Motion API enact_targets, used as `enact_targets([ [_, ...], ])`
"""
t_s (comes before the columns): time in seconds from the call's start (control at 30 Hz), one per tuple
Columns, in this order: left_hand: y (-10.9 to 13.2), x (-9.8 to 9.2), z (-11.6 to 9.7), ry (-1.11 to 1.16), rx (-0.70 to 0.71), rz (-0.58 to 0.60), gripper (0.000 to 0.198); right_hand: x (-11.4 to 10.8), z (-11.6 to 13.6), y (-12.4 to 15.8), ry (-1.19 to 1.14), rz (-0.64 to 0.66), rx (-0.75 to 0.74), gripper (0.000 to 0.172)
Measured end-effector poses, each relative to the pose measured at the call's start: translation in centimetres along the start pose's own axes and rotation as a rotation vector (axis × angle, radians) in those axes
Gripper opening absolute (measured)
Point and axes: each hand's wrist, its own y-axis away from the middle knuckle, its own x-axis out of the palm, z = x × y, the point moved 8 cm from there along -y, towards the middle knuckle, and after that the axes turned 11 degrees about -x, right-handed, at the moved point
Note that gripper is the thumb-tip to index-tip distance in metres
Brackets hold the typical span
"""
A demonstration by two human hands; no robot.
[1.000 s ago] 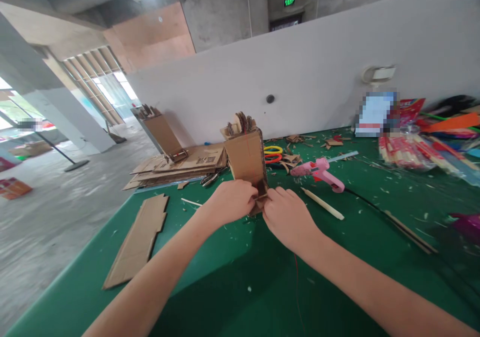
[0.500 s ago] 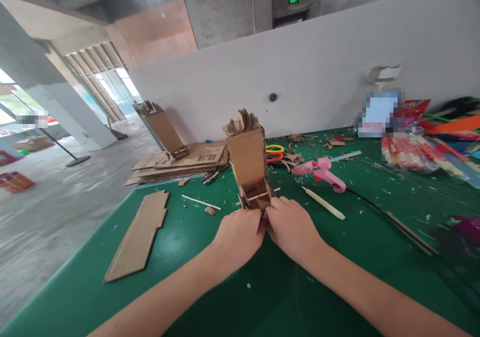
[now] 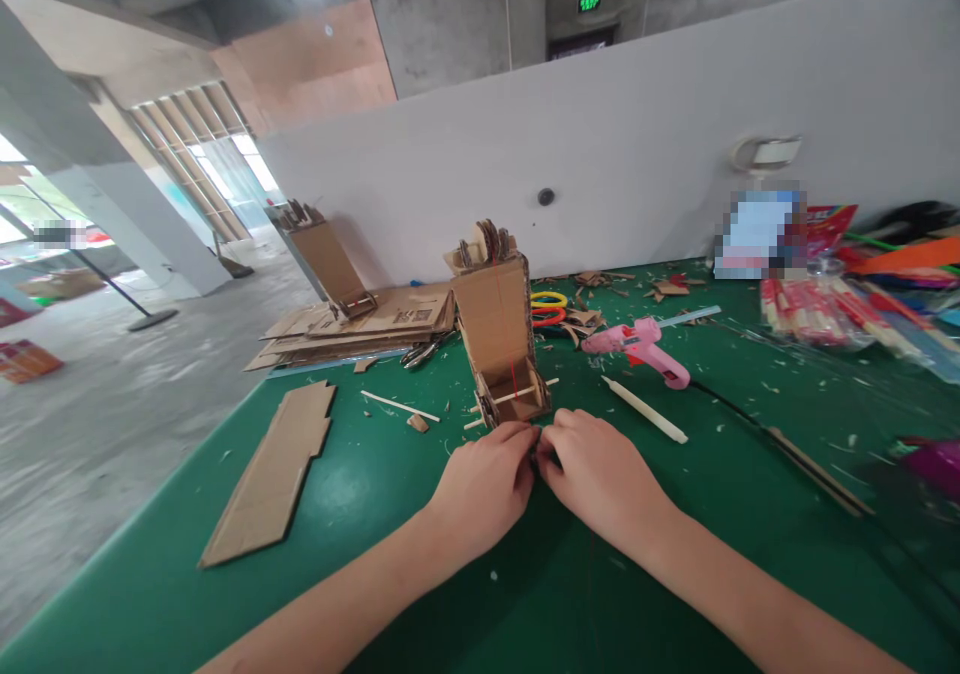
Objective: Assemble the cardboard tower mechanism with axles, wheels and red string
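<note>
A tall cardboard model [image 3: 497, 329] stands on the green table [image 3: 375, 514], with thin wooden sticks through its base and a red thread running down its front. Just in front of its base, my left hand [image 3: 484, 482] and my right hand [image 3: 600, 474] meet with fingertips pinched together. Both hands are closed on something small between them; it may be the red thread, but I cannot make it out.
A pink glue gun [image 3: 641, 344] and a white glue stick [image 3: 645, 410] lie right of the model. Flat cardboard pieces [image 3: 274, 474] lie at left, a cardboard stack [image 3: 360, 329] and a second cardboard model [image 3: 326, 264] behind. Packets of sticks [image 3: 825, 309] sit at far right.
My hands drew back from the model's base toward me, uncovering its lower sticks. They stay pinched together in front of it.
</note>
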Motion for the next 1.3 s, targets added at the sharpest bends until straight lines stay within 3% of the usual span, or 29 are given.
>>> enact_targets([
  [0.27, 0.3, -0.1, 0.1, -0.009, -0.018, -0.004, 0.031, -0.8, -0.2, 0.1, -0.060, 0.014, -0.031, 0.017],
  [0.47, 0.5, 0.0, 0.1, -0.039, -0.013, 0.010, 0.036, -4.3, -2.1, -0.5, -0.209, -0.220, -0.006, 0.013],
  [0.6, 0.5, 0.3, -0.5, -0.057, 0.015, -0.003, 0.037, -7.0, -3.0, -2.3, -0.319, -0.423, 0.009, 0.032],
  [0.67, 0.4, 0.4, -0.9, -0.072, 0.033, -0.013, 0.038, -7.7, -2.9, -3.8, -0.341, -0.444, 0.010, 0.048],
  [0.8, 0.2, 0.4, -1.4, -0.088, 0.054, -0.024, 0.038, -7.4, -1.9, -6.8, -0.348, -0.405, 0.030, 0.075],
  [0.97, -0.3, 0.6, -2.3, -0.116, 0.062, -0.009, 0.033, -6.1, -2.0, -8.5, -0.338, -0.518, 0.177, 0.093],
  [1.03, -0.6, 0.7, -2.7, -0.131, 0.053, 0.001, 0.032, -5.8, -2.4, -9.1, -0.317, -0.551, 0.180, 0.091],
  [1.17, -1.2, 1.0, -3.3, -0.132, 0.036, 0.028, 0.035, -5.6, -2.8, -9.9, -0.321, -0.529, 0.048, 0.075],
  [1.3, -1.4, 1.2, -3.4, -0.131, 0.040, 0.017, 0.031, -7.8, -1.8, -7.6, -0.120, -0.685, 0.022, 0.062],
])
